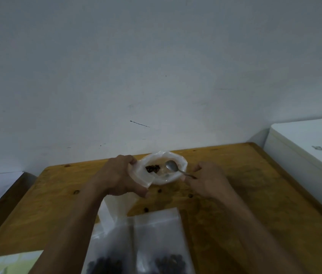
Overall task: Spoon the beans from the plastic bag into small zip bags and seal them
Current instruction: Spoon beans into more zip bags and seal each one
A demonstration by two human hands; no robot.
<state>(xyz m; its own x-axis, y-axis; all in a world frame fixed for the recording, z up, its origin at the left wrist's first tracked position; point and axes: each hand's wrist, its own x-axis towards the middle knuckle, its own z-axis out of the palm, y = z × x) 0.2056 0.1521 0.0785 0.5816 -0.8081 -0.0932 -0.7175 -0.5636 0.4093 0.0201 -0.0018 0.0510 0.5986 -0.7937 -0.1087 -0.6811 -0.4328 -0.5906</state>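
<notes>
**Spoon over the open bag**

Nearest you lie two zip bags [156, 244] with beans. Farther out, your left hand [119, 175] grips the plastic bag [163, 168] rim, your right hand [205, 179] pinches the spoon [173, 166], its bowl over the beans [152, 168].

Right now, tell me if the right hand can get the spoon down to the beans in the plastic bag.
Probably yes. The left hand holds the plastic bag open, the right hand holds the spoon over its mouth, and nothing covers the beans.
</notes>
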